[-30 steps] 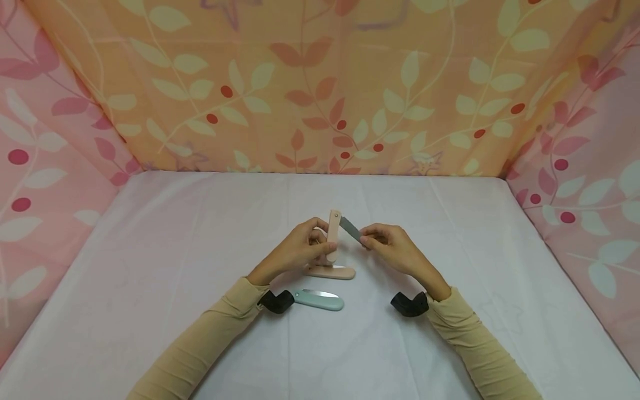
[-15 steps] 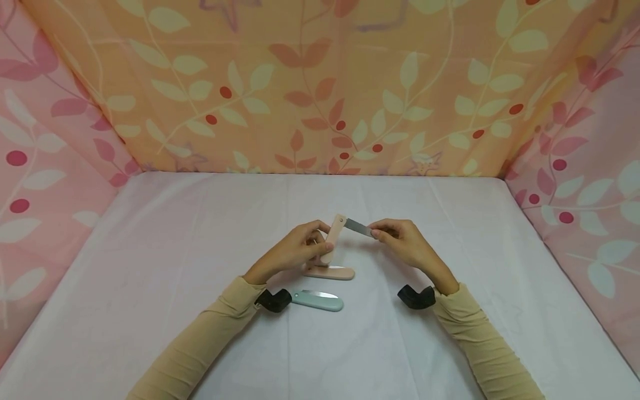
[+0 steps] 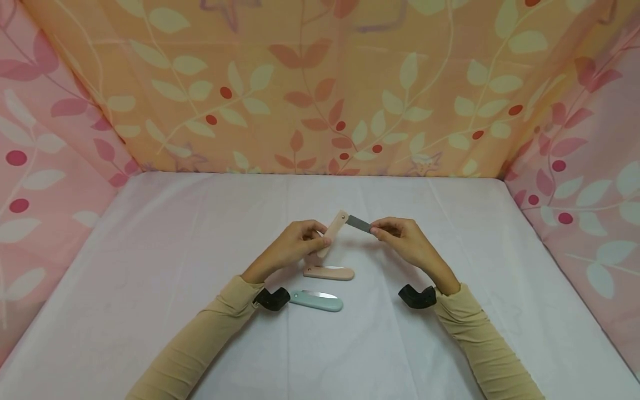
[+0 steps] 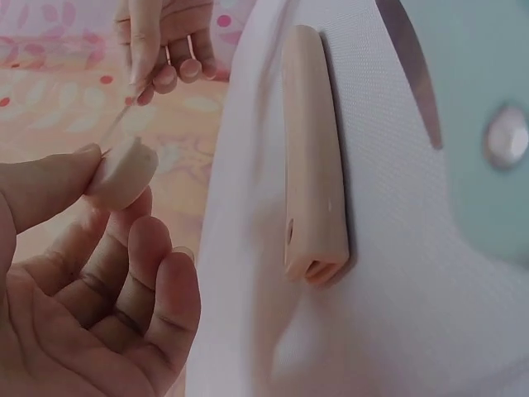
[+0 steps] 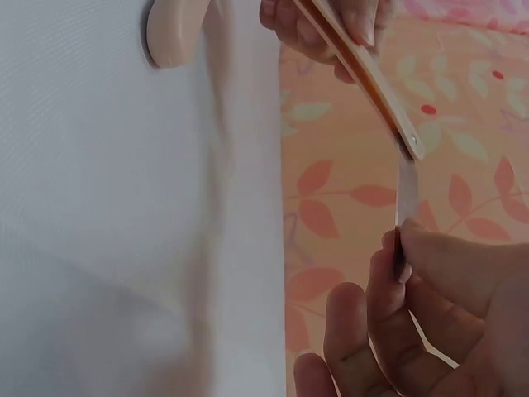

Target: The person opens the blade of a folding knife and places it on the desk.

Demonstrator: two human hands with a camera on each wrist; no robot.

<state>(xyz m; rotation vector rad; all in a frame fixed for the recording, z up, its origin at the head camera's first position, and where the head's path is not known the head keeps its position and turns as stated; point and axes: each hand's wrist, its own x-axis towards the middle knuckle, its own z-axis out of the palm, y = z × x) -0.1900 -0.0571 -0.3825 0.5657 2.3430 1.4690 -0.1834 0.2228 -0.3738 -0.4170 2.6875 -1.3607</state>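
Above the white table, the left hand (image 3: pixel 300 244) pinches the cream handle (image 3: pixel 334 232) of a folding knife between thumb and fingers. Its grey blade (image 3: pixel 359 224) is swung out at a wide angle from the handle, and the thumb and fingertips of the right hand (image 3: pixel 400 239) pinch the blade's far end. A slot along the handle (image 5: pixel 364 78) shows in the right wrist view. Below the hands lies a pinkish-beige folding knife (image 3: pixel 330 273), folded, its blade edge showing. Nearer the person is a folded mint-green folding knife (image 3: pixel 317 300).
A white cloth (image 3: pixel 240 222) covers the table. Patterned orange fabric (image 3: pixel 320 83) stands behind it, with pink fabric on both sides. Black camera mounts (image 3: pixel 417 297) are worn at both wrists, the left one overlapping the green knife's end in the head view.
The right hand has moved right and slightly up with the blade, widening the angle to the handle. The handle has tilted from upright to leaning right; the left hand has shifted slightly left.
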